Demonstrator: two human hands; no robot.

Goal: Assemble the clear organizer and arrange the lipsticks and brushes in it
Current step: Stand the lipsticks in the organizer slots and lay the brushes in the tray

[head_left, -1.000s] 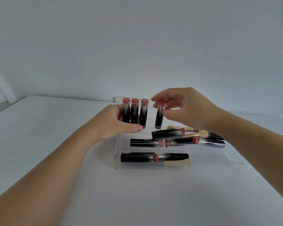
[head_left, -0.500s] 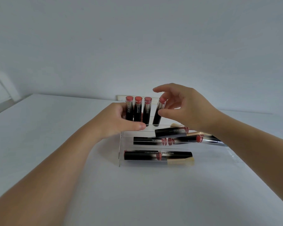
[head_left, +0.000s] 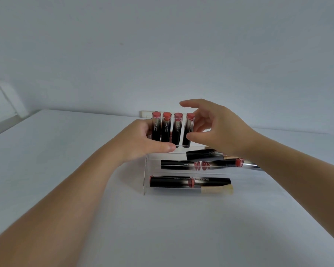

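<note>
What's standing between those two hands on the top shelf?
Four upright lipsticks stand in a row between the left hand and right hand, on the clear organizer, seen in the head view.

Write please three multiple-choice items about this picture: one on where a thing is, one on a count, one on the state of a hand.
1. Where do the upright lipsticks stand?
A. back row of the clear organizer
B. front row
C. on the table beside it

2. How many lipsticks stand upright?
A. two
B. four
C. six

3. What is the right hand doing?
A. gripping a brush
B. lying flat on the table
C. open beside the rightmost upright lipstick

Answers: 1 A, they stand behind the rows of lying lipsticks; 2 B, four red tops show side by side; 3 C, its fingers are spread and enclose nothing.
</note>
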